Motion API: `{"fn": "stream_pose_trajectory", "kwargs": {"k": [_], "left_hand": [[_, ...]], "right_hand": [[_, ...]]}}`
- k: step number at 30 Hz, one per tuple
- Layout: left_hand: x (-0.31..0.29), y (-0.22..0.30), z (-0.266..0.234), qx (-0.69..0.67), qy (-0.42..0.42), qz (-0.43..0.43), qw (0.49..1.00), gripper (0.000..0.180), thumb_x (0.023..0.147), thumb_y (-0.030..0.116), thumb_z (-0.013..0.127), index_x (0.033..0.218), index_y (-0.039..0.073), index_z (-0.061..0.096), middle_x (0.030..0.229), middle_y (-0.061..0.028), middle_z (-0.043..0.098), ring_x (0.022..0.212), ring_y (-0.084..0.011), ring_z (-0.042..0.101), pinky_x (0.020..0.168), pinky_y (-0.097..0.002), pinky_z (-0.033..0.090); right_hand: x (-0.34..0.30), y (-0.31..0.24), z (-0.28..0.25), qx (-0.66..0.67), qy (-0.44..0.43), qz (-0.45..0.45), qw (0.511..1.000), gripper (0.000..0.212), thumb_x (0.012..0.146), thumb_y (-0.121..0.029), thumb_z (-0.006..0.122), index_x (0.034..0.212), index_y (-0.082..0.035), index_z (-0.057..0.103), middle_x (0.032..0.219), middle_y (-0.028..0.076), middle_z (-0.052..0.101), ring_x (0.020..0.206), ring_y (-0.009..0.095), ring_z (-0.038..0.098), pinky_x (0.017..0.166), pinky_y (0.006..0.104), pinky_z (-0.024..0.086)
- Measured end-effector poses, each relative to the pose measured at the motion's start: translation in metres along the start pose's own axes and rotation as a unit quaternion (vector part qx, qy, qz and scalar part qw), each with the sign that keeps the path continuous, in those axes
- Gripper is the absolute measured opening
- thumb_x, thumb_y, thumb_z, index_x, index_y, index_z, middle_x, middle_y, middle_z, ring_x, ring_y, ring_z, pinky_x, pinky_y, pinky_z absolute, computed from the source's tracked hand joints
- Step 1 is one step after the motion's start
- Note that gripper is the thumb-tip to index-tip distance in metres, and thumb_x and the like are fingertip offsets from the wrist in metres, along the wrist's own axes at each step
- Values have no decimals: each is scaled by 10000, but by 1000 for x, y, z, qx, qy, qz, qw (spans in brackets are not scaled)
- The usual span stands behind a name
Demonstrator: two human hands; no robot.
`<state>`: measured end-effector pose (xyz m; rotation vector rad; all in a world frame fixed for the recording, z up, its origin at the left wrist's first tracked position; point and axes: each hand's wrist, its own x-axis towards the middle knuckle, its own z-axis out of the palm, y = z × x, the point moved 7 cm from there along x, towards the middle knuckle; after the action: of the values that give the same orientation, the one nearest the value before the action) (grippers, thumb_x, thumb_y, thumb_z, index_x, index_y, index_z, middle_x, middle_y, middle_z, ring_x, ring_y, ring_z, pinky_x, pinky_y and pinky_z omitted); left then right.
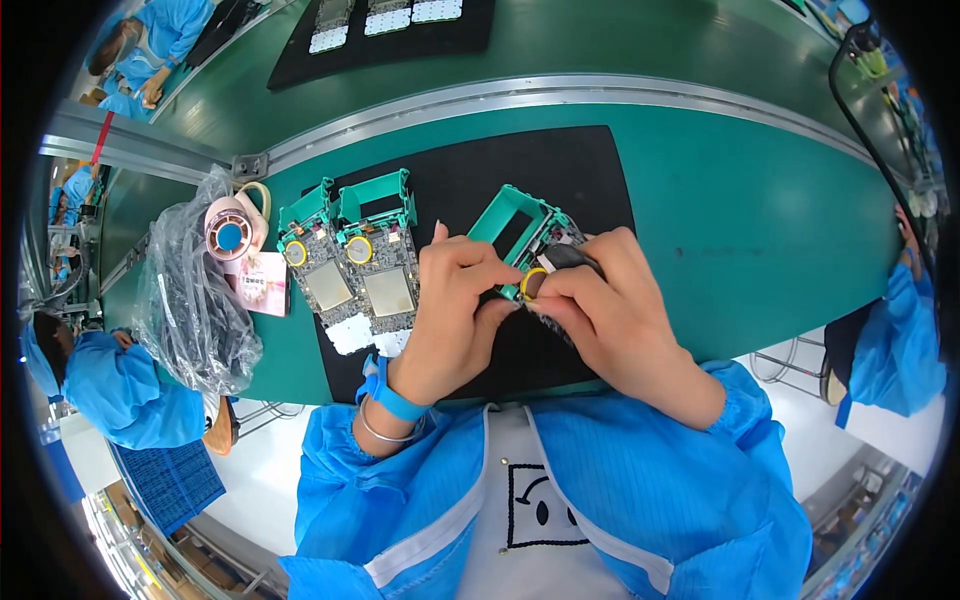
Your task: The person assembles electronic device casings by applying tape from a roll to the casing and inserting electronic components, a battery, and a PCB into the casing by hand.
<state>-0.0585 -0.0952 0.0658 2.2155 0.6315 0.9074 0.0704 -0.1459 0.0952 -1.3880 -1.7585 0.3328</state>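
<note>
Both my hands are at a circuit board with a green plastic frame (505, 218) at its far end, over the black mat. My left hand (450, 300) is closed, its thumb and forefinger pinching the board's left edge beside a yellow-rimmed coin cell (534, 284). With fingers bent, my right hand (615, 310) grips the board from the right, its thumb and forefinger close against the cell. A dark rounded piece (570, 258) shows at the right fingers; its kind is unclear. My fingers hide much of the board. Two similar circuit boards (388, 290) lie to the left.
The black mat (590, 170) lies on a green table (740, 230) with a metal rail (600, 88) behind. At left are clear plastic bags (190, 310), a mug (255, 210) and a small pink box (262, 283). More boards (388, 15) lie beyond the rail. Co-workers sit on both sides.
</note>
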Motion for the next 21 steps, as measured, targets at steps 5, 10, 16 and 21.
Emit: {"fn": "stream_pose_trajectory", "kwargs": {"k": [5,10,16,21], "left_hand": [[-6,-1,4,75,11,-87,993,525,677,-78,694,1136,41,470,1107,-137,475,1117,-321,432,1058,-454,292],[-32,4,-5,7,90,-172,981,111,828,-7,626,937,-5,606,890,-104,596,637,-113,571,538,-210,442],[-39,-23,28,-298,12,-420,857,217,932,147,526,826,-14,625,642,-29,579,446,-48,458,403,-179,293],[-42,-27,34,-343,5,-425,837,237,926,140,530,781,-22,625,605,-34,565,425,-43,427,391,-186,271]], "right_hand": [[-24,19,20,-28,18,4,999,164,717,-59,713,852,-63,620,874,112,512,818,282,503,908,500,417],[-28,25,20,-25,23,-1,999,154,719,-68,707,850,-78,627,881,104,515,834,284,505,927,519,403],[-27,21,22,-15,3,-24,1000,158,701,-81,719,835,-86,635,880,101,512,821,282,497,910,505,411],[-28,21,19,-7,17,-28,999,166,706,-65,720,838,-66,620,880,113,505,809,279,488,758,417,437]]}}
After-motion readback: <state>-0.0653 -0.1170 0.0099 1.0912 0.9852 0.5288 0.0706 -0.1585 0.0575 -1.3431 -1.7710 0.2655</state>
